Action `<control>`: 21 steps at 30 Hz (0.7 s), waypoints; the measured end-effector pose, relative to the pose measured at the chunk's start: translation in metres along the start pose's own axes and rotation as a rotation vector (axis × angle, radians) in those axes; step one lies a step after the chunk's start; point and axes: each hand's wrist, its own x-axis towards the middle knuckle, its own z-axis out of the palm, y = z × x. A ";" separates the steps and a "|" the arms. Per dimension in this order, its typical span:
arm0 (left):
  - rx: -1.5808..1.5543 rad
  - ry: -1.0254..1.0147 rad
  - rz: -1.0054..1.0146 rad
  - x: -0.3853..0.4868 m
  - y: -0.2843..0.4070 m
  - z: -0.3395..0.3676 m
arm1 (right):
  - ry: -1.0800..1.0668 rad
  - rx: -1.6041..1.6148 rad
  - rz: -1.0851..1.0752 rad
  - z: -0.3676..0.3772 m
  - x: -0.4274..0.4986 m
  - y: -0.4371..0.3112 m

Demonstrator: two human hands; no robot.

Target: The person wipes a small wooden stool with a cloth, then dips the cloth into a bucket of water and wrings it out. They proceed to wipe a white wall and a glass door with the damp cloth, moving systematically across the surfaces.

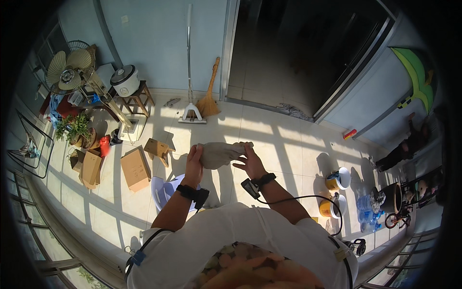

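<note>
A damp-looking grey cloth (218, 156) is stretched sideways between my hands, above the sunlit tiled floor (249, 126). My left hand (195, 164) grips its wide, bunched end. At the narrower end, my right hand (254, 162) pinches the fabric between thumb and forefinger, its other fingers spread apart. Below my left forearm is a lavender plastic basin (158, 195), partly hidden by the arm. Each wrist wears a black strap with a small device.
A small wooden stool (156, 147) and a cardboard box (134, 169) stand to the left, near a pedestal fan (68, 74). A flat mop (191, 113) and a straw broom (208, 104) lean on the wall. Buckets (345, 178) and a person (397, 150) are at right.
</note>
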 end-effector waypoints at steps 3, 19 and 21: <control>-0.037 -0.050 -0.012 0.016 0.016 0.003 | -0.098 -0.395 0.030 0.001 0.015 -0.003; 0.851 -0.288 0.094 0.207 -0.081 0.064 | -0.081 0.222 0.063 -0.066 0.179 -0.074; 1.112 -0.298 0.298 0.245 -0.093 0.079 | -0.045 0.236 0.073 -0.088 0.205 -0.102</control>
